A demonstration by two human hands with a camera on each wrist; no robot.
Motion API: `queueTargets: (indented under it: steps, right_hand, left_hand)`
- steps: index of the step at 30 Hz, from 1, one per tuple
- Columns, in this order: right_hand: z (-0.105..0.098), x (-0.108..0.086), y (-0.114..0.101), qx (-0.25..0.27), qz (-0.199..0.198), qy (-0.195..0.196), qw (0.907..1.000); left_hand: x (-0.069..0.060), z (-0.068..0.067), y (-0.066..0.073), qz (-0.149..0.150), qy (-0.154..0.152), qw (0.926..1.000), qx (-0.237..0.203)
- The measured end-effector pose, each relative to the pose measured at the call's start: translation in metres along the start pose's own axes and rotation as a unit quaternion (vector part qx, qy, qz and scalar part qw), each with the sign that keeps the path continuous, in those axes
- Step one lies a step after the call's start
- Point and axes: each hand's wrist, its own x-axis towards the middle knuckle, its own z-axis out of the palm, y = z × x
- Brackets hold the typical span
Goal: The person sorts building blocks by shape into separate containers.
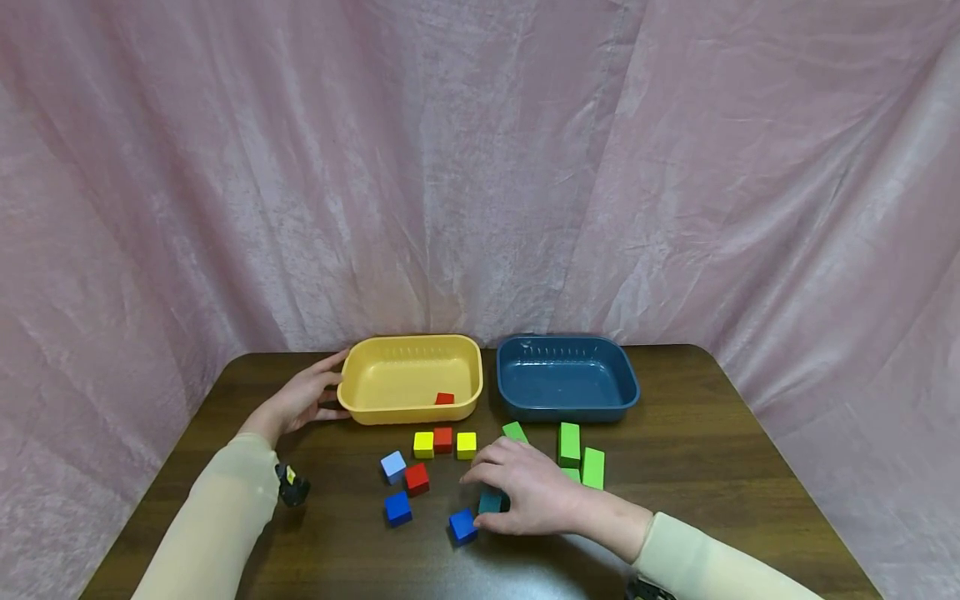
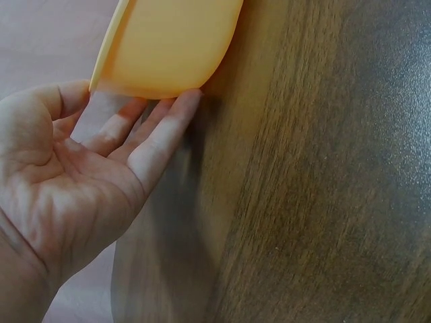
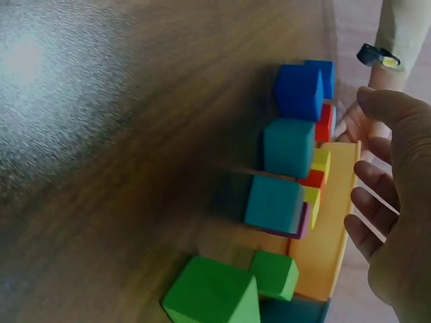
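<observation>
My left hand touches the left end of a yellow tray, fingers extended against its outer wall and thumb by the rim. One red block lies inside that tray. Over the cubes hovers my right hand, its fingers and thumb apart with nothing between them. Closest to it are a teal cube and a dark blue cube. The right wrist view shows two teal cubes side by side and a purple block partly hidden behind one.
A dark blue tray stands right of the yellow one. Several green blocks lie before it. Yellow cubes, red cubes, a light blue cube and another dark blue cube sit on the wooden table. A pink curtain hangs behind.
</observation>
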Motion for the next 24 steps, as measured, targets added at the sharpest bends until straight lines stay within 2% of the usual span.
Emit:
queueTargets:
  steps: [7, 12, 18, 24]
  right_hand:
    - [0.012, -0.001, 0.0, -0.042, -0.016, -0.004, 0.999]
    - [0.021, 0.0, 0.0, -0.051, -0.015, -0.019, 0.9984]
    - [0.028, 0.001, 0.001, -0.067, -0.023, -0.005, 0.9975]
    - [0.03, 0.003, 0.001, -0.069, -0.016, -0.012, 0.9974]
  left_hand:
    - [0.001, 0.0, -0.001, 0.0, -0.001, 1.0, -0.005]
    - [0.001, -0.001, -0.002, -0.002, -0.001, 1.0, -0.007]
    - [0.002, 0.0, -0.001, -0.002, 0.0, 1.0, -0.008]
    - [-0.001, 0.0, 0.0, 0.002, -0.006, 1.0, -0.001]
